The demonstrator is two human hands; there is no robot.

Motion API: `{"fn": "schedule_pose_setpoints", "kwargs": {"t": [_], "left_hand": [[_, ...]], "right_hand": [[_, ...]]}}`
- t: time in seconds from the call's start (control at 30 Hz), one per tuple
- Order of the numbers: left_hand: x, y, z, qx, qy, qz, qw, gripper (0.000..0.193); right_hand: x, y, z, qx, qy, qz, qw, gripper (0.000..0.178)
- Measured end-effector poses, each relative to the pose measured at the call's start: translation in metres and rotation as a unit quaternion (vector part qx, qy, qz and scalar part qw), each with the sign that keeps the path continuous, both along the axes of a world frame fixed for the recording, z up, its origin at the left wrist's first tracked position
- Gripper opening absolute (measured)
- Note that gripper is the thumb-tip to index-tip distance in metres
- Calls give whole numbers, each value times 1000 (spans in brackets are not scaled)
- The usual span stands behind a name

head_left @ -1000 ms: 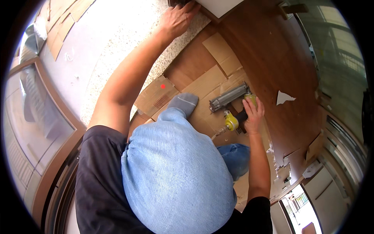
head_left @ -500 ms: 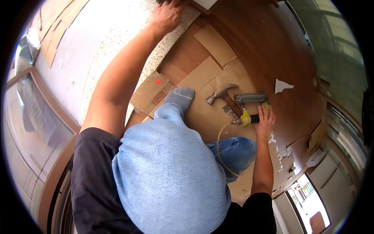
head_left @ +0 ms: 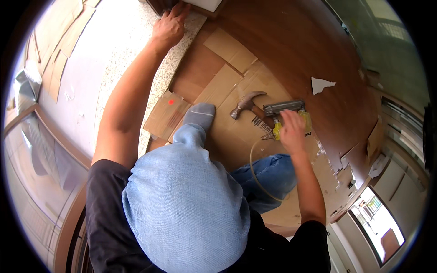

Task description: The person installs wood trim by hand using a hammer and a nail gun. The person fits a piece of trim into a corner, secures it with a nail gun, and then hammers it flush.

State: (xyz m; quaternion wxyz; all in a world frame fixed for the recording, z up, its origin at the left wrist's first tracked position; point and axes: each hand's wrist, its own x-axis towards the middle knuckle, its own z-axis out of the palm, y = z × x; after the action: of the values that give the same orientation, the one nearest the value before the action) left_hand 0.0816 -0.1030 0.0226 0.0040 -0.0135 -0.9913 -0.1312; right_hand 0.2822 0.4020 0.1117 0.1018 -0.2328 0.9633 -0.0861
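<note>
My left hand [head_left: 169, 28] reaches far up to the top of the view. Its fingers are spread and touch a dark brown wooden frame [head_left: 159, 6] at the speckled stone ledge. My right hand [head_left: 292, 129] is over an air nail gun [head_left: 284, 107], slightly blurred, its fingers stretched out. It hides the tool's handle, so contact is unclear. The nail gun is grey with yellow-green parts, and a pale hose [head_left: 253, 169] curves from it toward my knee. A claw hammer [head_left: 248, 103] lies just left of the gun on flattened cardboard, its handle partly hidden under the tool.
Cardboard sheets [head_left: 230, 50] cover part of the brown wood floor [head_left: 273, 27]. The speckled stone ledge [head_left: 175, 54] runs along the left. My grey-socked foot [head_left: 200, 114] rests on cardboard. A white scrap [head_left: 322, 85] lies to the right. A brown-framed window [head_left: 59, 132] stands at far left.
My right hand has come off the nail gun's black handle and moved up and left over the tool. The view has shifted; my left hand stays at the dark wooden piece.
</note>
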Motion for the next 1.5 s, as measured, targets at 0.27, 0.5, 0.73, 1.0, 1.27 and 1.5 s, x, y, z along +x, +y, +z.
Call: {"fn": "schedule_pose_setpoints", "kwargs": {"t": [0.27,0.5,0.73,1.0,1.27,1.5], "left_hand": [[-5,-8,-19,-21,44,-27,998,78],[-3,-1,-2,-37,4,-35,999,85],[71,83,-7,90,56,-231,967,51],[157,246,24,-25,31,-496,867,41],[155,287,63,-173,-78,-537,822,30],[93,267,119,-313,13,-450,836,26]], "right_hand": [[16,-55,-19,-24,35,-56,998,42],[43,36,0,74,15,-139,987,44],[56,20,-16,30,47,-278,959,48],[68,56,-92,-314,24,-609,728,48],[56,61,-90,-365,-121,-694,609,67],[46,65,-62,-558,-116,-720,395,79]]}}
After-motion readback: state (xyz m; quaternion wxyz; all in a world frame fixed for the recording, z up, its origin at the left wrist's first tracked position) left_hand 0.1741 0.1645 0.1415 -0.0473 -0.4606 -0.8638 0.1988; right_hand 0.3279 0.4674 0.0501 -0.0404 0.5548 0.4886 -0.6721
